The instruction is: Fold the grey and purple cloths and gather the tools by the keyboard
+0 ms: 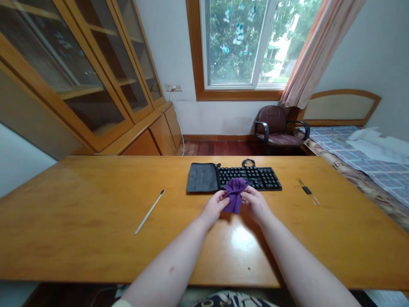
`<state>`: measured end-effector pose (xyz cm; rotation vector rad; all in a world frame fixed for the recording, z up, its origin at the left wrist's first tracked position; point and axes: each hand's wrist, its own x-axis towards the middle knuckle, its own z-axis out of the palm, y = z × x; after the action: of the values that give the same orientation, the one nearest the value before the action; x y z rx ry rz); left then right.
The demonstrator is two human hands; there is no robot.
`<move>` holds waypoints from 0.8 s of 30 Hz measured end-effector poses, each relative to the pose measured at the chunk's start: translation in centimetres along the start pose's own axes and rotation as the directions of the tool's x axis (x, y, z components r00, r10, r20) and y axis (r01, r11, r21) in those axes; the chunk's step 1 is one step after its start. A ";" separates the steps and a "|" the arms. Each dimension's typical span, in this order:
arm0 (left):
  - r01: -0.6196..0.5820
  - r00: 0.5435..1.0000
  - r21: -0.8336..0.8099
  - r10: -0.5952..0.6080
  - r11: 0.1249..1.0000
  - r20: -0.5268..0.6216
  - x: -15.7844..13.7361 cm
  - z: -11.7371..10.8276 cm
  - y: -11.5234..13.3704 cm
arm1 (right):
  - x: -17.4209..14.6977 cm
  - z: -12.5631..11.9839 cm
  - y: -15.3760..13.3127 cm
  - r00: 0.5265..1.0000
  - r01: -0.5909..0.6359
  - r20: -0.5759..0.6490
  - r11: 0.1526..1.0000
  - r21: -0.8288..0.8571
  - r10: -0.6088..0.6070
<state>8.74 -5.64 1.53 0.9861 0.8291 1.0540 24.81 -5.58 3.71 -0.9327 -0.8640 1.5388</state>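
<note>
A crumpled purple cloth [235,192] is held up between my two hands, above the table and in front of the keyboard. My left hand [217,205] pinches its left edge, and my right hand [254,204] grips the right edge. Behind the cloth lies a black keyboard [266,179], partly covered by it from this view. Its cable [248,163] is coiled at the far side. Against the keyboard's left end rests a flat dark grey mouse pad or pouch [202,178].
Left on the wooden table [79,221] lies a thin white stick with a dark tip, like a toothbrush [149,212]. A small dark object with thin prongs [307,190] lies on the right. Beyond stand a glass-door cabinet [105,72], an office chair [273,123] and a bed [367,145].
</note>
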 end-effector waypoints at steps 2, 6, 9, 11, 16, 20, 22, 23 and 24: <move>0.052 0.997 0.015 -0.052 0.999 -0.056 0.5 -0.5 0.3 | 0.2 0.0 1.4 0.998 -0.060 -0.015 0.994 0.094 0.062; 0.020 0.999 0.092 -0.015 0.996 -0.050 0.9 -1.2 1.0 | 0.3 -0.5 1.8 0.989 -0.126 0.090 0.987 0.104 0.117; -0.146 0.989 0.344 0.136 0.928 0.052 0.4 -1.1 1.5 | 0.7 -0.6 1.5 0.990 -0.143 0.010 0.989 0.033 0.143; -0.294 0.956 0.509 0.238 0.809 0.174 -0.2 -0.8 2.0 | 0.9 -0.6 1.5 0.986 -0.160 -0.054 0.987 -0.003 0.159; -0.480 0.870 0.567 0.281 0.670 0.404 -1.4 -0.5 3.2 | 0.6 -0.6 1.6 0.988 -0.153 -0.022 0.986 0.071 0.155; -0.315 0.946 0.514 0.222 0.798 0.236 -1.0 -0.6 2.6 | 0.2 -0.2 1.5 0.990 -0.139 0.019 0.982 0.132 0.137; -0.249 0.965 0.535 0.161 0.808 0.208 -0.7 -0.7 2.1 | 0.1 -0.1 1.6 0.988 -0.156 0.033 0.983 0.095 0.154; -0.234 0.968 0.546 0.138 0.804 0.211 -0.6 -0.7 1.9 | 0.1 0.0 1.7 0.986 -0.164 0.033 0.985 0.062 0.162; -0.226 0.970 0.553 0.131 0.802 0.206 -0.5 -0.7 1.7 | 0.1 0.0 1.8 0.986 -0.167 0.028 0.986 0.029 0.166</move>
<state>7.39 -5.63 2.92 1.6718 0.9580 0.8771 24.05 -5.76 2.10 -0.9847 -0.7942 1.7057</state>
